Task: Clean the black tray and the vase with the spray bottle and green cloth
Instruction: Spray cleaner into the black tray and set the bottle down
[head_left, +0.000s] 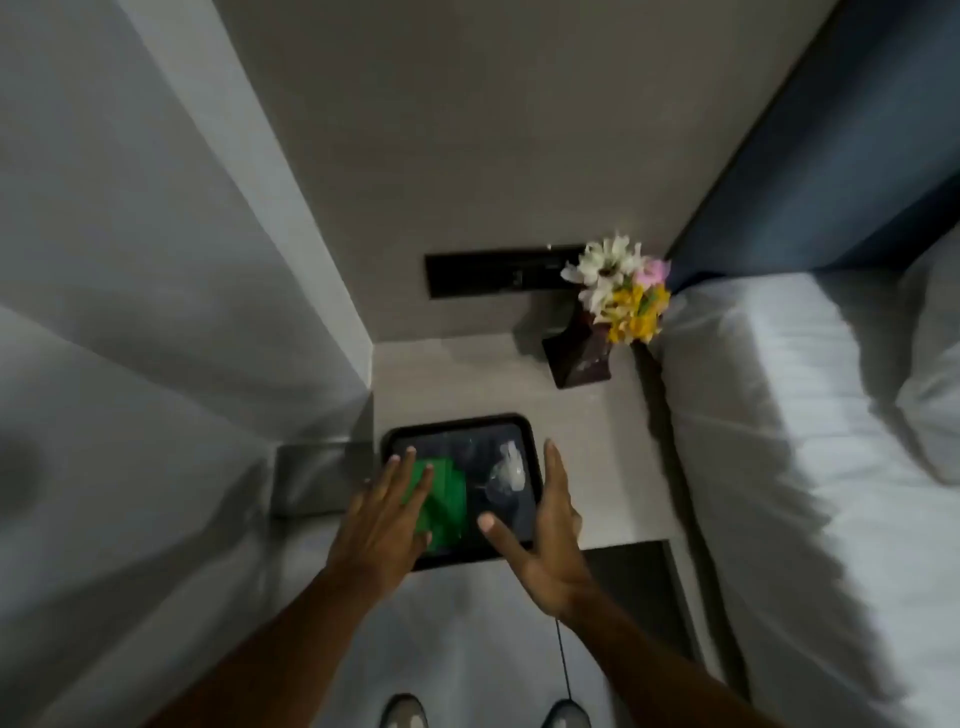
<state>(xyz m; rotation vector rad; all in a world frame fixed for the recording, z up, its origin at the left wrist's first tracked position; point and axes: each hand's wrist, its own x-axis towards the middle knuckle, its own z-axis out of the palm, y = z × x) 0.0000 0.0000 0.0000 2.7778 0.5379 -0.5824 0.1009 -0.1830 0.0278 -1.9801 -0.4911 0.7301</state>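
Note:
The black tray lies at the front of a pale bedside table. On its left half sits the folded green cloth; on its right half lies a clear spray bottle, on its side. My left hand hovers flat with fingers spread over the tray's left edge and the cloth. My right hand is open at the tray's right edge, thumb over the tray. A dark vase with white, pink and yellow flowers stands at the table's back right corner.
The bedside table is wedged between a grey wall on the left and a bed with white bedding on the right. A black switch panel is on the wall behind. My shoes show on the floor below.

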